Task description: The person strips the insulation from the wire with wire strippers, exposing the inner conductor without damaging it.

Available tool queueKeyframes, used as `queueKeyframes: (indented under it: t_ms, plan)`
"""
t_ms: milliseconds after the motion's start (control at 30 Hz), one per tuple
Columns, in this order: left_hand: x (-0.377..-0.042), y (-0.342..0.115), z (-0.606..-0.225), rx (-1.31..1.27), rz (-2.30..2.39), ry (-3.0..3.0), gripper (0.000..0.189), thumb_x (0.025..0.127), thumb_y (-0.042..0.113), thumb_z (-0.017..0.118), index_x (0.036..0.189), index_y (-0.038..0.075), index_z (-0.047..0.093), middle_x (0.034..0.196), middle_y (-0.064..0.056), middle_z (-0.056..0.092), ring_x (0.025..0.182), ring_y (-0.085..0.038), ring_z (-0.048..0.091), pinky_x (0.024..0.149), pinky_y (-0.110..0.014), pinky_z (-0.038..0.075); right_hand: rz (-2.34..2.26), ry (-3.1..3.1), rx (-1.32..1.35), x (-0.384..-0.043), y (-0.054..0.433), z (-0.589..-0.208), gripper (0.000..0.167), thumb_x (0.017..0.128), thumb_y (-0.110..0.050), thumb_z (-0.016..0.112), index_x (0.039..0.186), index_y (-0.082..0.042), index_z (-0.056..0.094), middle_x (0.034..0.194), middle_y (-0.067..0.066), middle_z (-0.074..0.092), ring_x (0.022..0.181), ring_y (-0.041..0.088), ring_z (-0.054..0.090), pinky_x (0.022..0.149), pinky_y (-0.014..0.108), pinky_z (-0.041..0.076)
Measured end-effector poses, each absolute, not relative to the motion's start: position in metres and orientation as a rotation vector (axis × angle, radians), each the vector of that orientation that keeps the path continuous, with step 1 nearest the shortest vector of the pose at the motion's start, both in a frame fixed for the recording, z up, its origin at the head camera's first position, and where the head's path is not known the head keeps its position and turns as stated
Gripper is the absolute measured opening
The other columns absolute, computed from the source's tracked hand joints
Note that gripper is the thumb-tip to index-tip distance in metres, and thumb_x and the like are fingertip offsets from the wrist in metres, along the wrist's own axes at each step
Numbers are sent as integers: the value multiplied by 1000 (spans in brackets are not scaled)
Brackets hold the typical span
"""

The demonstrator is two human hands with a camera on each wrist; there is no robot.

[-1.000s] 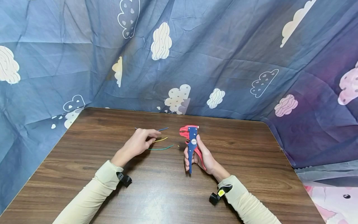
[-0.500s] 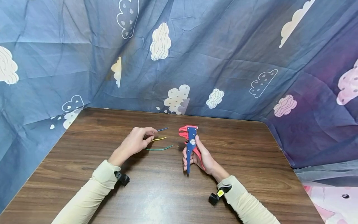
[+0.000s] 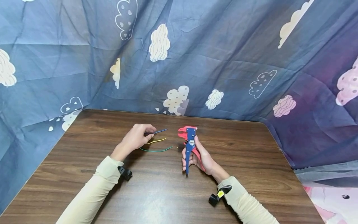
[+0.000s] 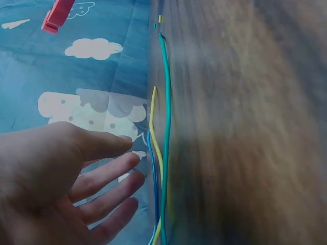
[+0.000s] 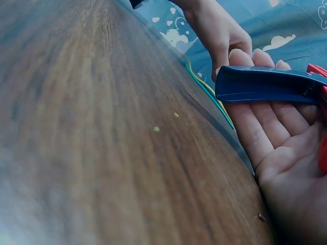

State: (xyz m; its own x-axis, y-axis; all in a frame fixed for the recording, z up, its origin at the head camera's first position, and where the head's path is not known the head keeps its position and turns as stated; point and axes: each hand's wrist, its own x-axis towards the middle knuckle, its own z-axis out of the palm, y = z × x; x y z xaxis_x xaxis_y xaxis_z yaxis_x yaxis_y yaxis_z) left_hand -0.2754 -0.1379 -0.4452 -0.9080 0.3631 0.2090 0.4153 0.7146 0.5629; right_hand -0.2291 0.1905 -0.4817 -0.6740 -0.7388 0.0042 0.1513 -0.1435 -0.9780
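The left hand (image 3: 135,137) has slid leftward over the tabletop (image 3: 246,149), thumb and fingers apart, baring more yellow wire (image 4: 152,120) and green wire (image 4: 168,107); the blue wire (image 3: 161,131) there seems not yet gripped. The right hand (image 3: 205,159) stays clamped around the wire stripper (image 3: 191,135).

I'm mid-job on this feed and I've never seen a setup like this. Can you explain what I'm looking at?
No machine here: these are a person's two bare hands. The wide view looks down from the head; the other two look from the left and right wrists.

On the brown table lie three wires: the blue wire farthest away, then the yellow wire, then the green wire. Tiny scraps lie nearby, and patterned cloth hangs behind.

The right hand holds a red and blue wire stripper. The left hand is beside the blue wire; the left wrist view shows it holding nothing.
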Motion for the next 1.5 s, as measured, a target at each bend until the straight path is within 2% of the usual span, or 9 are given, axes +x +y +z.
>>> queueKeyframes:
  t_ms: [267, 600, 800, 967, 1167, 1300, 1433, 1500]
  plan:
    - [-291, -126, -449, -608, -938, -2883, 22, 99, 10, 77, 121, 7, 79, 106, -8, 82, 97, -23, 78, 90, -45, 62, -1873, 1505, -698, -229, 191, -483, 89, 110, -70, 1, 101, -4, 60, 85, 5, 72, 78, 21, 77, 77, 41, 66]
    - [-289, -121, -454, -484, -865, -2955, 22, 101, 10, 74, 122, 14, 80, 104, -3, 82, 98, -22, 76, 87, -44, 60, -1863, 1509, -674, -229, 188, -483, 89, 110, -71, 2, 102, -4, 60, 85, 5, 73, 77, 21, 77, 77, 41, 65]
    - [-290, -120, -452, -506, -838, -2956, 20, 103, 8, 69, 119, 13, 81, 105, -3, 81, 95, -21, 73, 84, -41, 58, -1872, 1513, -668, -229, 187, -478, 88, 110, -70, 2, 102, -4, 60, 85, 6, 73, 77, 21, 77, 77, 40, 65]
    - [-287, -118, -444, -520, -844, -2902, 20, 105, 7, 66, 116, 9, 82, 109, -8, 73, 95, -23, 67, 82, -40, 57, -1884, 1517, -659, -230, 188, -478, 87, 110, -71, 3, 101, -5, 60, 85, 6, 73, 77, 21, 77, 77, 40, 66]
    - [-279, -114, -436, -611, -940, -2762, 16, 103, 8, 67, 111, 5, 80, 102, -8, 70, 89, -20, 69, 80, -39, 57, -1897, 1510, -641, -230, 191, -479, 87, 110, -71, 4, 101, -6, 62, 85, 6, 74, 77, 21, 77, 76, 40, 66]
    - [-275, -111, -436, -676, -1005, -2713, 12, 104, 10, 67, 108, 7, 79, 100, -7, 74, 85, -15, 70, 78, -34, 57, -1903, 1506, -625, -230, 192, -480, 89, 109, -72, 3, 101, -7, 62, 84, 5, 74, 78, 20, 77, 77, 40, 66]
    - [-271, -106, -433, -714, -1047, -2686, 11, 106, 11, 66, 107, 11, 78, 94, -7, 79, 76, -13, 63, 71, -31, 52, -1907, 1496, -631, -230, 193, -480, 88, 109, -71, 2, 101, -7, 62, 85, 4, 74, 78, 19, 77, 77, 40, 66]
    - [-269, -103, -431, -717, -1054, -2664, 12, 106, 12, 66, 108, 12, 78, 87, -4, 77, 71, -13, 58, 67, -30, 48, -1908, 1491, -632, -230, 193, -480, 88, 109, -72, 3, 101, -7, 62, 85, 4, 74, 78, 19, 77, 77, 40, 66]
